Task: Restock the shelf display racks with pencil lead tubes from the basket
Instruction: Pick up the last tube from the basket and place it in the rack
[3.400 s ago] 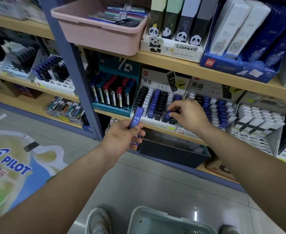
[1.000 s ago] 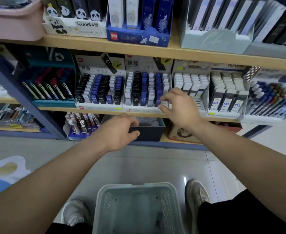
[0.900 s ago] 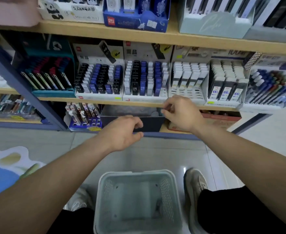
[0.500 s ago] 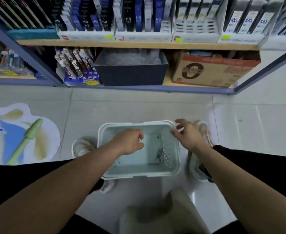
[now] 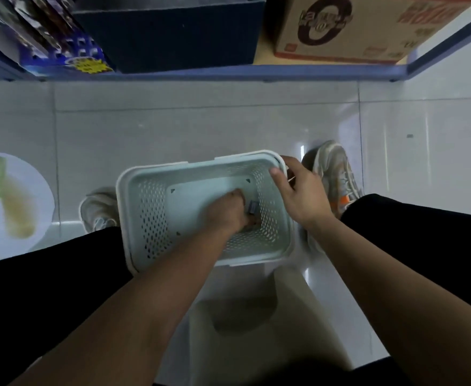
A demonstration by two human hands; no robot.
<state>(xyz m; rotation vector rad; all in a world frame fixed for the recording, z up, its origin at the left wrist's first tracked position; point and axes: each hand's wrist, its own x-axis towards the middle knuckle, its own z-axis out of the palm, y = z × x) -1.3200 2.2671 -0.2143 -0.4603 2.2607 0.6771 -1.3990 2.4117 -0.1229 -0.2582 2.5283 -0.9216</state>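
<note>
Both hands are brought down from the racks: the basket (image 5: 189,164) is gripped by the right hand (image 5: 301,193), a pencil lead tube (image 5: 253,206) inside is reached by the left hand (image 5: 226,210), grasp unclear; another refill is probably started.

Dressed in black trousers (image 5: 423,235) and pale grey mesh trainers (image 5: 97,210), right shoe (image 5: 337,174) flashed with an orange patch near the ankle; forearms (image 5: 145,302) bare.

Glossy tiled floor (image 5: 200,126), blue shelving (image 5: 228,73)
</note>
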